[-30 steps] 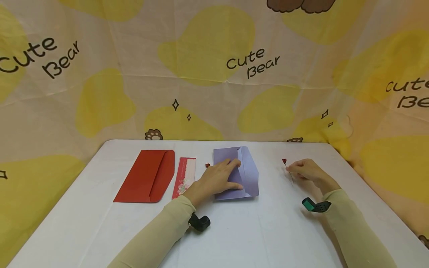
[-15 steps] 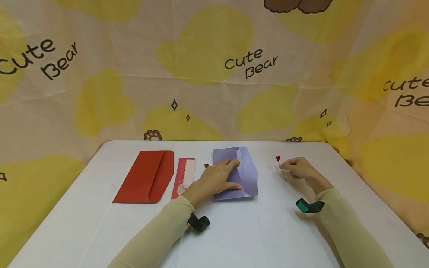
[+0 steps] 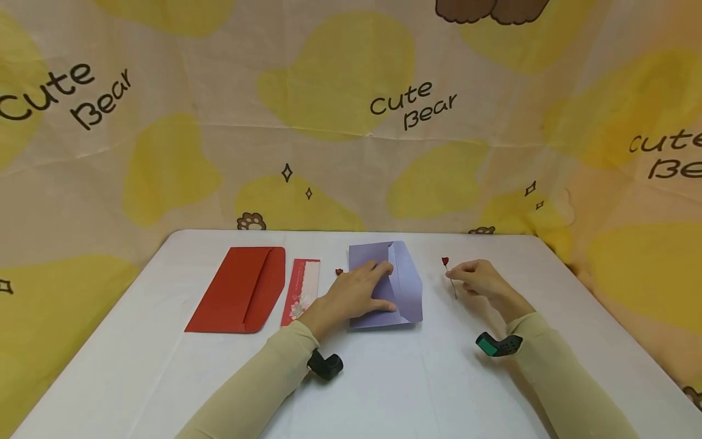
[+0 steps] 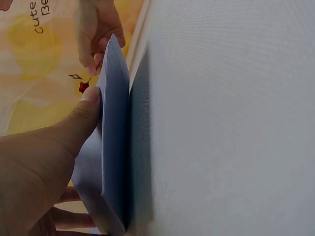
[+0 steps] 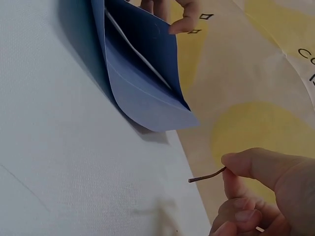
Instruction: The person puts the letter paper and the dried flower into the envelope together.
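In the head view my left hand (image 3: 353,292) rests on the lavender envelope (image 3: 407,280), thumb and fingers spread over its front. The envelope's flap side faces right. Seen from the right wrist, the envelope's mouth (image 5: 147,69) gapes, and a pale edge shows inside it. My right hand (image 3: 482,283), to the right of the envelope, pinches the thin stem of a small red dried flower (image 3: 445,261) between thumb and index finger. The flower head points up, and the stem's lower end (image 5: 206,177) hangs free of the envelope. Part of the envelope lies hidden under my left hand.
A red envelope (image 3: 241,289) lies on the white table (image 3: 384,390) at the left. Beside it is a pink floral card (image 3: 300,286), partly covered by my left wrist. Another small red flower (image 3: 339,272) peeks out behind my left hand. A patterned cloth hangs behind.
My right hand has moved left with the red flower, closer to the lavender envelope. My left hand stays in place on the envelope.
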`<state>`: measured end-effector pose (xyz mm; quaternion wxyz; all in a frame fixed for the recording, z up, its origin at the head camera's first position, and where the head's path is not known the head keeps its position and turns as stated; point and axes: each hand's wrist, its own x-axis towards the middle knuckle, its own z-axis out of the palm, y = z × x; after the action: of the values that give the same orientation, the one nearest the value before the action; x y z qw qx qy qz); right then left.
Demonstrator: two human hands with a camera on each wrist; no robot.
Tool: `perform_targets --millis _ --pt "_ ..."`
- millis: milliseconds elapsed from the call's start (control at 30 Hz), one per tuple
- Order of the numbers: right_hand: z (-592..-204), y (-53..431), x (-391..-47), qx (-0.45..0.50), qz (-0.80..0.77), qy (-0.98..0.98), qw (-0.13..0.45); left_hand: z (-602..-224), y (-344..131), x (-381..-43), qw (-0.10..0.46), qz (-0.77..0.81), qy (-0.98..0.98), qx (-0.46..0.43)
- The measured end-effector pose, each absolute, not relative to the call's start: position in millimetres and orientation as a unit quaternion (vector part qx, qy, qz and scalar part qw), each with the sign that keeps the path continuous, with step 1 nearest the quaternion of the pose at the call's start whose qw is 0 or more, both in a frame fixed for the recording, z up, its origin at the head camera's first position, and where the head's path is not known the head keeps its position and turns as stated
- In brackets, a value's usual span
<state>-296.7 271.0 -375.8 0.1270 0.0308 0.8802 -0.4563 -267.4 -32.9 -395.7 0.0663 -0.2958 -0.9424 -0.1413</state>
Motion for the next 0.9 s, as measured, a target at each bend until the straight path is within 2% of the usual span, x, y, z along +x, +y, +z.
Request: perform_targets --millis 900 --pt "-384.6 249.2 -292.1 0.017 -0.482 0.867 0.125 -395.7 -32.0 -267.8 0.077 -0.146 -0.939 -0.302"
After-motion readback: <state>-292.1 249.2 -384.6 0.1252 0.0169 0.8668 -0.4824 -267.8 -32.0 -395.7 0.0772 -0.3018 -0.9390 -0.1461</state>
